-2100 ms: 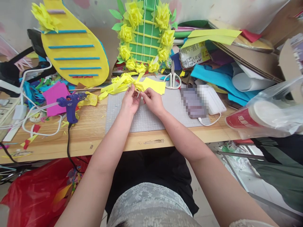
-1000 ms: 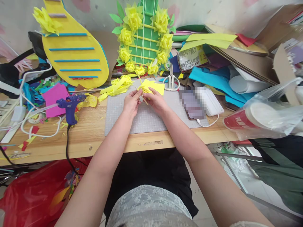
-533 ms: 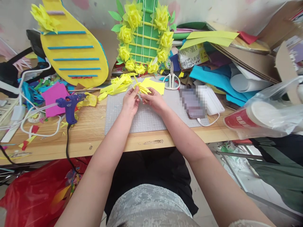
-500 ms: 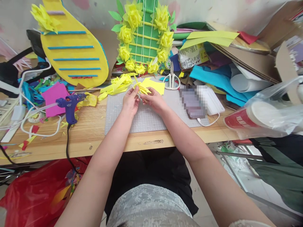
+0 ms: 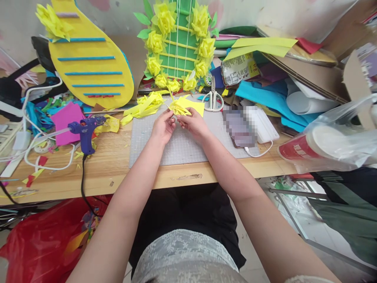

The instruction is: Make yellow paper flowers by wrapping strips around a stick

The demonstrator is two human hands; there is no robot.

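Observation:
Between my two hands is a yellow paper flower (image 5: 179, 107), its pointed petals spreading upward above the grey cutting mat (image 5: 188, 147). My left hand (image 5: 163, 126) pinches its left side with thumb and finger. On the other side my right hand (image 5: 193, 124) has its fingers closed on the lower petals. The flower's base is hidden by my fingers. Just behind it lies a flat sheet of yellow paper (image 5: 196, 106). To the left of it rests a heap of yellow paper strips and petals (image 5: 145, 105).
White-handled scissors (image 5: 213, 100) and a phone (image 5: 240, 127) with a white power bank (image 5: 262, 125) lie right. A blue glue gun (image 5: 86, 133) stands left. Behind are a green flowered panel (image 5: 184, 51) and a yellow panel (image 5: 91, 67). A bagged cup (image 5: 303, 145) sits at far right.
The flower has turned in my fingers, so its petals now show more openly. My right hand has shifted slightly on it; the left still pinches. The whole view moved a little.

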